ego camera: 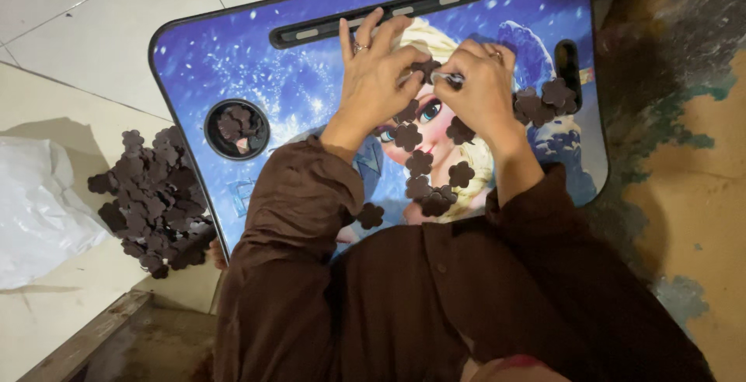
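Note:
My left hand and my right hand meet over the middle of a blue lap table printed with a cartoon figure. Between their fingertips they pinch a dark brown flower-shaped piece; my right fingers also grip a small pale object against it. Several more of these flower pieces lie scattered on the table below my hands. Another small cluster of flower pieces sits to the right of my right hand. Brown sleeves cover both my forearms.
A big pile of the same brown flower pieces lies on the floor left of the table, beside a white plastic bag. The table's round cup hole holds a few pieces. A black slot runs along the far edge.

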`<state>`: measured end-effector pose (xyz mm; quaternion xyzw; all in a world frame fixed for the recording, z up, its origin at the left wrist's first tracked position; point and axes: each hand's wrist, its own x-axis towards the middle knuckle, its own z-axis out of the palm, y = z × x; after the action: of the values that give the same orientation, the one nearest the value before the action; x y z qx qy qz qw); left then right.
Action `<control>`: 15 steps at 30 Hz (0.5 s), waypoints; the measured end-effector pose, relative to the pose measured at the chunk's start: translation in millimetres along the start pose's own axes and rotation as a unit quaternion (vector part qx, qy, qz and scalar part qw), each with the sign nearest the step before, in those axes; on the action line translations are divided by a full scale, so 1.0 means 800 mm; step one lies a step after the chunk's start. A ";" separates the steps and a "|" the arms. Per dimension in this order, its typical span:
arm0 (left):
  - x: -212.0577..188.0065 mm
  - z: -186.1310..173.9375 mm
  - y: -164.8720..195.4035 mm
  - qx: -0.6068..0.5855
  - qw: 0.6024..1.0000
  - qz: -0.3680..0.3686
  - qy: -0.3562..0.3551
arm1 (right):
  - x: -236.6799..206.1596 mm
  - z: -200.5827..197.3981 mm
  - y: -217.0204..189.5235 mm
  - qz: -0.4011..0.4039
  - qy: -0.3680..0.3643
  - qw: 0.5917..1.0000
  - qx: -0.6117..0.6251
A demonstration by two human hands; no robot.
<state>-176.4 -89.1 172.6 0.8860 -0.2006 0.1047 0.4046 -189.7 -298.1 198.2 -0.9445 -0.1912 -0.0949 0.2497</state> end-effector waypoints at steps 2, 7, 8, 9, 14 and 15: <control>-0.003 0.000 0.001 -0.003 1.000 0.002 0.003 | -0.006 0.000 0.002 0.031 -0.010 0.999 0.007; -0.009 0.006 -0.004 -0.001 1.000 0.005 0.015 | -0.011 0.012 0.004 0.054 0.034 0.996 0.062; -0.010 0.006 -0.005 0.002 1.000 0.001 0.012 | -0.010 0.015 0.002 0.003 0.049 0.998 0.046; -0.011 0.006 -0.005 0.007 1.000 -0.002 0.010 | -0.010 0.017 -0.001 -0.050 0.065 0.996 0.031; -0.014 0.003 -0.005 0.008 1.000 0.001 0.021 | -0.010 0.008 -0.012 -0.007 0.019 1.000 -0.007; -0.014 0.002 -0.005 0.012 1.000 0.004 0.025 | -0.010 0.006 -0.012 -0.004 0.016 1.000 -0.015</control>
<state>-184.8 -85.0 165.3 0.8870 -0.1930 0.1304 0.3987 -200.3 -290.8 196.4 -0.9459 -0.1892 -0.1133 0.2378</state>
